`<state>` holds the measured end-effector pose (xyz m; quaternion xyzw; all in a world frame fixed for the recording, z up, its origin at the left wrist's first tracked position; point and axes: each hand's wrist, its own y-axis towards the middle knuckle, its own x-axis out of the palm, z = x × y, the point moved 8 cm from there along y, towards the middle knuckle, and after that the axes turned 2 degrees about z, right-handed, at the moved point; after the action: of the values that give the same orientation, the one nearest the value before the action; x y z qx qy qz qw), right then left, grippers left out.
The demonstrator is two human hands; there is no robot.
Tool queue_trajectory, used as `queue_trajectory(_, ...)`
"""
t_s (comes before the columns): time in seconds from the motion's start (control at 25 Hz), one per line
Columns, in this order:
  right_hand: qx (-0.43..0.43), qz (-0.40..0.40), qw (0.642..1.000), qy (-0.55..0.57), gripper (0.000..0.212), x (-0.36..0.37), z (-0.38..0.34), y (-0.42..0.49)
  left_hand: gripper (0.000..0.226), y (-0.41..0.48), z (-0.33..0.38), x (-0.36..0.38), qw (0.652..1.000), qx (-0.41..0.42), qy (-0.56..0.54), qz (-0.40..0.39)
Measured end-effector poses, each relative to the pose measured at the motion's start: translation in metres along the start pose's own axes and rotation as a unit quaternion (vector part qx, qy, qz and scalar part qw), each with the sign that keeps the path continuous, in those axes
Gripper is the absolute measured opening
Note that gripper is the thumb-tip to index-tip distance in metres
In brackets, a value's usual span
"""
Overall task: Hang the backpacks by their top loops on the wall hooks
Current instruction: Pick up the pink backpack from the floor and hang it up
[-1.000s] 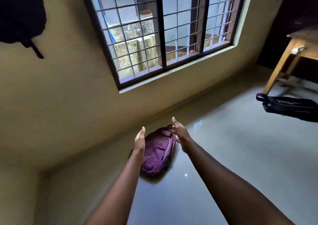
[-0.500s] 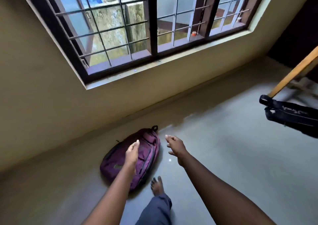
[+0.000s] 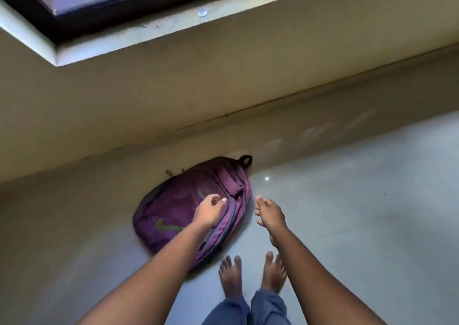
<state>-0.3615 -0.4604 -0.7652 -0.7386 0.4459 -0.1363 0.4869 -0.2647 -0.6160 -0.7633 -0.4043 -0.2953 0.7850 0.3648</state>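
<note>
The backpack (image 3: pixel 191 208) is purple, with an olive-green swoosh logo at its seven o'clock and a black top loop (image 3: pixel 246 160) at one o'clock. Floor (image 3: pixel 347 213) pale grey; wall (image 3: pixel 223 88) tan-yellow; trousers (image 3: pixel 248 309) slate blue.

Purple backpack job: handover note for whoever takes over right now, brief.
Left hand: empty, fingers loosely curled, above the purple backpack; contact cannot be told.
Right hand: open, empty, over bare floor just right of the bag.
Backpack: lying flat on the floor near the wall below the window sill; its black top loop at the far end, free.
Done: nothing visible for this bag.
Left: grasp the top loop, lift, hang on a wall hook. No hook is in view.
</note>
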Motion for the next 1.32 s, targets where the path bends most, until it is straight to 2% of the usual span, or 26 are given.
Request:
queue_trajectory(0.2, 0.010, 0.007, 0.998, -0.065, 0.030, 0.040, 0.056, 0.150, 0.043, 0.128, -0.077, 0.072, 0.996, -0.089, -0.023, -0.004)
queue_trajectory(0.36, 0.043, -0.009, 0.998, -0.043, 0.069, 0.087, 0.091, 0.237, 0.053, 0.186, -0.118, 0.102, 0.987, -0.119, -0.102, 0.037)
queue_trajectory(0.4, 0.056, 0.001, 0.998, -0.039, 0.071, 0.095, 0.096, 0.249, 0.055, 0.193, -0.121, 0.102, 0.985, -0.115, -0.118, 0.050)
queue_trajectory(0.48, 0.049, 0.018, 0.998, -0.040, 0.049, 0.100, 0.100, 0.259, 0.054, 0.200, -0.120, 0.104, 0.979, -0.112, -0.162, 0.053)
queue_trajectory(0.52, 0.037, 0.017, 0.998, -0.039, 0.045, 0.103, 0.097, 0.252, 0.052, 0.196, -0.116, 0.102, 0.975, -0.116, -0.183, 0.051)
queue_trajectory(0.64, -0.031, -0.054, 0.998, 0.001, 0.064, 0.104, 0.086, 0.201, 0.040, 0.151, -0.095, 0.076, 0.961, -0.114, -0.248, 0.051)
queue_trajectory(0.68, -0.051, -0.092, 0.994, 0.020, 0.060, 0.101, 0.076, 0.170, 0.040, 0.128, -0.085, 0.063, 0.954, -0.115, -0.274, 0.043)
queue_trajectory(0.76, -0.074, -0.163, 0.982, 0.054, 0.032, 0.093, 0.051, 0.111, 0.057, 0.080, -0.070, 0.039, 0.945, -0.132, -0.300, 0.021)
queue_trajectory(0.8, -0.083, -0.191, 0.976, 0.063, 0.028, 0.087, 0.035, 0.082, 0.053, 0.054, -0.059, 0.027, 0.942, -0.139, -0.306, 0.010)
queue_trajectory(0.88, -0.116, -0.234, 0.965, 0.039, 0.046, 0.074, 0.000, 0.022, 0.026, 0.002, -0.028, 0.003, 0.935, -0.143, -0.324, -0.016)
queue_trajectory(0.92, -0.137, -0.252, 0.958, 0.021, 0.046, 0.067, -0.018, -0.010, 0.022, -0.025, -0.013, -0.006, 0.934, -0.144, -0.325, -0.024)
queue_trajectory(0.96, -0.150, -0.263, 0.953, 0.002, 0.036, 0.059, -0.032, -0.037, 0.023, -0.051, 0.002, -0.014, 0.935, -0.143, -0.322, -0.025)
queue_trajectory(1.04, -0.176, -0.262, 0.948, -0.044, 0.026, 0.040, -0.065, -0.088, 0.027, -0.098, 0.022, -0.034, 0.928, -0.134, -0.346, 0.007)
queue_trajectory(1.16, -0.193, -0.234, 0.950, -0.077, 0.031, 0.020, -0.094, -0.129, 0.015, -0.140, 0.040, -0.048, 0.908, -0.125, -0.398, 0.040)
queue_trajectory(1.32, -0.225, -0.159, 0.961, -0.017, 0.023, -0.030, -0.143, -0.210, 0.012, -0.218, 0.092, -0.075, 0.923, -0.027, -0.383, 0.032)
